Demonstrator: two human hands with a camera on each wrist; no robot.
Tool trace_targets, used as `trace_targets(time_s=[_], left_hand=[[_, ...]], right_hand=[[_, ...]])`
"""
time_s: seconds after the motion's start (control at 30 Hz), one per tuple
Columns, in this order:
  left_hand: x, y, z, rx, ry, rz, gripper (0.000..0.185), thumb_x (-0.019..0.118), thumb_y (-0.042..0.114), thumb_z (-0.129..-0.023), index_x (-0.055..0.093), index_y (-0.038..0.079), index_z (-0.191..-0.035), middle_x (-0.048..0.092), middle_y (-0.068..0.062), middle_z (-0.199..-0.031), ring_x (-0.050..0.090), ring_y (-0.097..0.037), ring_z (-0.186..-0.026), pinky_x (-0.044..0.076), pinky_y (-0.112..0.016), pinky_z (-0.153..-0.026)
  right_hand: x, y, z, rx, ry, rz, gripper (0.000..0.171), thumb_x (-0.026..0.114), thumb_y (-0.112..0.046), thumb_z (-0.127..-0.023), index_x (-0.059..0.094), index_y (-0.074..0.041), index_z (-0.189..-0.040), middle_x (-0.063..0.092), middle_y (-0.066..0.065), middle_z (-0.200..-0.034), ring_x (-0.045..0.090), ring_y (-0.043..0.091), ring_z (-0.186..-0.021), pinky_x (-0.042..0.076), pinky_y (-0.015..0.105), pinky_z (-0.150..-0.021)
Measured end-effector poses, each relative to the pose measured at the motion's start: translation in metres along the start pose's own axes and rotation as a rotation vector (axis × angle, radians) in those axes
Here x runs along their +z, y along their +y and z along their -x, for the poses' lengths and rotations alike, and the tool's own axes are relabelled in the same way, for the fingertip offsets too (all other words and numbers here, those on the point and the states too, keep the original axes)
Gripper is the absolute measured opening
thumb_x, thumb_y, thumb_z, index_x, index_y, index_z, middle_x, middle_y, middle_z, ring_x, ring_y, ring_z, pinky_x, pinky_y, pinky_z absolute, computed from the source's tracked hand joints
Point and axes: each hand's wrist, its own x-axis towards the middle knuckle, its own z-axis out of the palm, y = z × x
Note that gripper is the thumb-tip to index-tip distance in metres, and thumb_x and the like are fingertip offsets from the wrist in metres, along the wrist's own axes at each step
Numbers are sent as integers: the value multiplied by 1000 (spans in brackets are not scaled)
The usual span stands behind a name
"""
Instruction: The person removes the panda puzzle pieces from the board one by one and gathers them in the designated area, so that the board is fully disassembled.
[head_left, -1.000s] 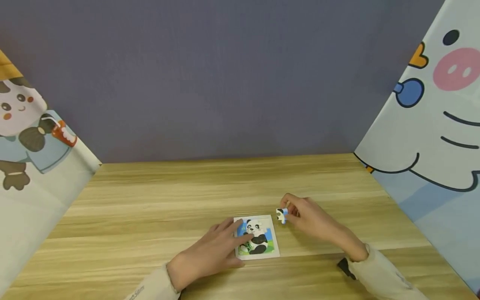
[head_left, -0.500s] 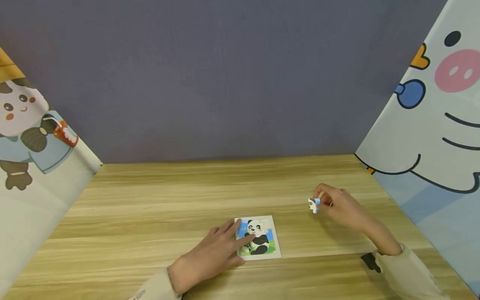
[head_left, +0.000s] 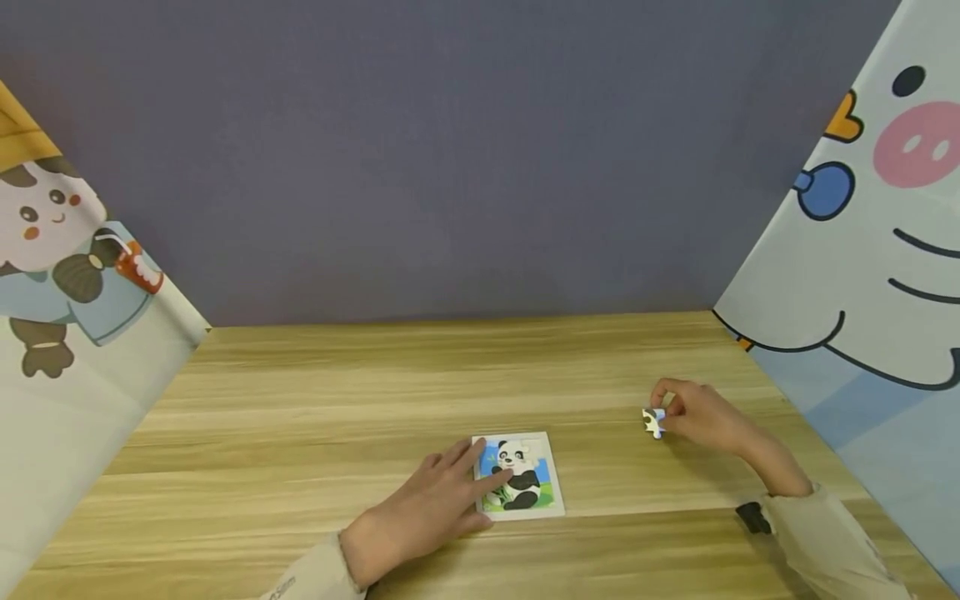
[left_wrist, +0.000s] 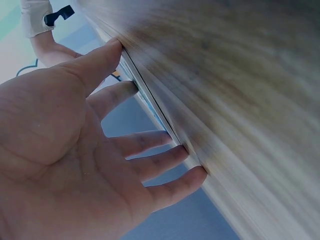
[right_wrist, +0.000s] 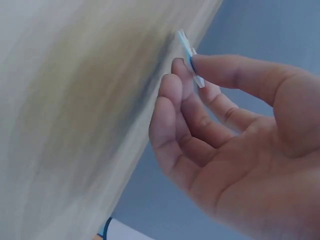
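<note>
A square panda jigsaw puzzle (head_left: 525, 479) in a white frame lies on the table, its upper right corner showing a pale bare spot. My left hand (head_left: 435, 504) rests along its left side with spread, fairly straight fingers, the index finger and thumb reaching over or beside the frame. Off to the right, my right hand (head_left: 705, 417) pinches a small puzzle piece (head_left: 654, 422) between thumb and fingers. That piece is white, black and light blue with a knob at its lower end. In the right wrist view the puzzle piece (right_wrist: 189, 57) appears edge-on, close over the table.
The wood-grain table (head_left: 337, 400) runs back to a dark grey panel (head_left: 450, 167). Printed cartoon panels stand at the left (head_left: 75, 250) and right (head_left: 862, 250) sides. A black strap (head_left: 752, 517) hangs at the right sleeve.
My right hand has carried the puzzle piece away from the puzzle to the right, then slightly lower, with the piece turned a little. The left hand stays at the puzzle.
</note>
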Motion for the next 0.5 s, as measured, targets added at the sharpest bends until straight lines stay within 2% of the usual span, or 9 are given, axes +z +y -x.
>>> trace_targets(time_s=[0.2,0.5], left_hand=[[-1,1,1,1,11,2,59,58,47,-97,42,34,-152,33,-21,-157,36,-39,-142,44,-58,-102],[0,1,1,9,33,10,58,60,46,-97,45,32,-151,34,-18,-157,36,-40,-142,44,-59,-101]], right_hand=[[1,11,0,73,-26,26,15,69,-5,-89,58,-5,-98,59,3,-69,48,16,-58,39,29,-51],[0,10,1,100,-35,37,16,71,-5,-87,58,-6,-96,58,3,-69,49,17,-60,39,29,-52]])
